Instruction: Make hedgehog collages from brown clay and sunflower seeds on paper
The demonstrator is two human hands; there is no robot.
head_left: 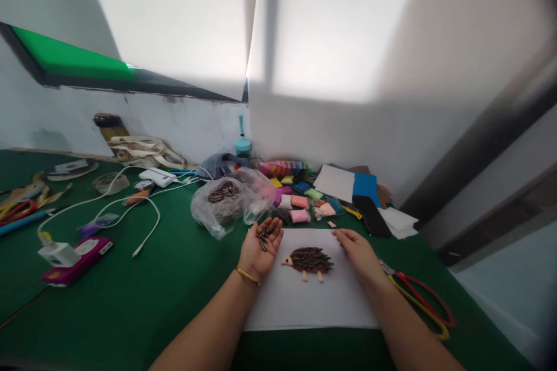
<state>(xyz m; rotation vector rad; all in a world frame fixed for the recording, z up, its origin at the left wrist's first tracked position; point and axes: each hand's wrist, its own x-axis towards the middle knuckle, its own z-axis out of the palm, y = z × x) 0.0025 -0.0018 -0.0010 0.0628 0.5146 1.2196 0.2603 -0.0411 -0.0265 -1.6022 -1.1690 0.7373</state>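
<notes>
At the middle of the white paper (313, 310), a hedgehog figure (310, 259) is lying flat, its pale snout pointing toward nine o'clock and its back bristling with dark seeds. Just beside it at nine o'clock, the left hand (257, 255) is turning its palm up, fingers loosely cupped, and is carrying a few loose striped seeds (263, 237). At three o'clock, the right hand (357, 250) is resting by the paper's far corner, thumb and fingers drawing together; whether they are pinching anything, I cannot tell. On the green surface (174, 284), a clear bag (205, 213) of seeds is sitting at ten o'clock, coloured packets (299, 202) are clustering at twelve, and scissors (426, 297) are lying near four.
</notes>
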